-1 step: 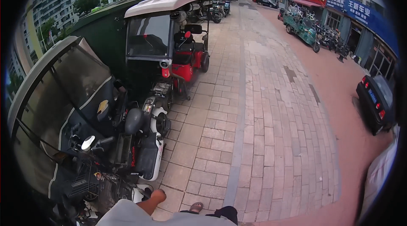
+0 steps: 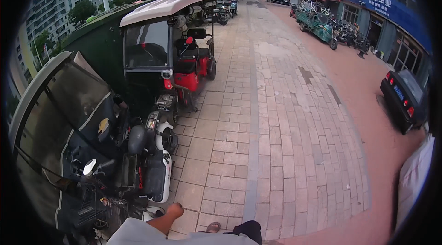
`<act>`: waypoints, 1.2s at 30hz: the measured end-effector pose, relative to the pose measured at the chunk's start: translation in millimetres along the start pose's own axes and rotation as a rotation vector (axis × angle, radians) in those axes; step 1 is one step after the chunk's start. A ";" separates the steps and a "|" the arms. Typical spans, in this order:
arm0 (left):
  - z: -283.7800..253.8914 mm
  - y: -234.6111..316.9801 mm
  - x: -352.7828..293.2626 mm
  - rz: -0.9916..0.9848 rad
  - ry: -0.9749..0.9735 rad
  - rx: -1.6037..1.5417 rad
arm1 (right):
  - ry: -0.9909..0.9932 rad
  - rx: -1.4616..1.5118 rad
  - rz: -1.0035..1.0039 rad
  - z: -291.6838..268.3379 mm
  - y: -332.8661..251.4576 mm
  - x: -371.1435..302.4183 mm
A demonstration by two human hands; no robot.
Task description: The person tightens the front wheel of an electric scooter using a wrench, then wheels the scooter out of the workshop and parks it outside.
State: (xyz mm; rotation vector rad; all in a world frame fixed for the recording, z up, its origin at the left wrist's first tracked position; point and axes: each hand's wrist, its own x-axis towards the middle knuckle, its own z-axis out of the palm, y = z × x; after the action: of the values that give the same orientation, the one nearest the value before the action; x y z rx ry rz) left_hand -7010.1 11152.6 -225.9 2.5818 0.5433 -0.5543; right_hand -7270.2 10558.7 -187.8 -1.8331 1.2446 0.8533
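My left hand (image 2: 175, 209) hangs low at my left side, at the end of a bare forearm below a grey sleeve (image 2: 138, 233). Its fingers are curled in, and nothing shows in them. Closest to it are a wire basket (image 2: 117, 213) and the black seat (image 2: 154, 178) of a white-trimmed scooter; the hand looks apart from both. My right hand is out of view. A sandalled foot (image 2: 213, 227) and a dark trouser leg (image 2: 251, 230) show at the lower edge, above paving slabs (image 2: 225, 194).
A covered vehicle (image 2: 55, 121) and a red three-wheeler with a pale roof (image 2: 170, 42) line the left, beside a dark green wall (image 2: 94, 38). On the right stand a black car (image 2: 403, 100) and a loaded green cargo tricycle (image 2: 317, 26), before shopfronts with blue signs (image 2: 380, 3).
The whole scene has shifted a little to the left in the picture, vehicles and car alike. My left hand sits slightly further right and higher, still curled.
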 end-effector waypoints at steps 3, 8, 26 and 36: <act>-13.5 142.3 122.8 0.241 -0.093 -0.008 | -0.024 -0.034 -0.038 -24.2 -48.6 36.9; 6.2 383.6 223.6 0.316 -0.461 -0.325 | 0.046 -0.005 -0.139 -76.0 -142.7 127.5; 56.5 800.2 528.0 0.130 -0.656 0.446 | 0.448 0.212 -0.420 -637.5 -724.6 459.0; 27.4 1435.7 832.7 0.627 -0.303 0.344 | 0.157 0.025 -0.080 -727.1 -864.1 603.9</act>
State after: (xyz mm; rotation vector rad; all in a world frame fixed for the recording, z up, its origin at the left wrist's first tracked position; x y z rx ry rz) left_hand -5662.3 10186.5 -153.2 2.6951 -0.4918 -0.8362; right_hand -6186.5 9877.3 -150.7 -1.9463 1.2625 0.6586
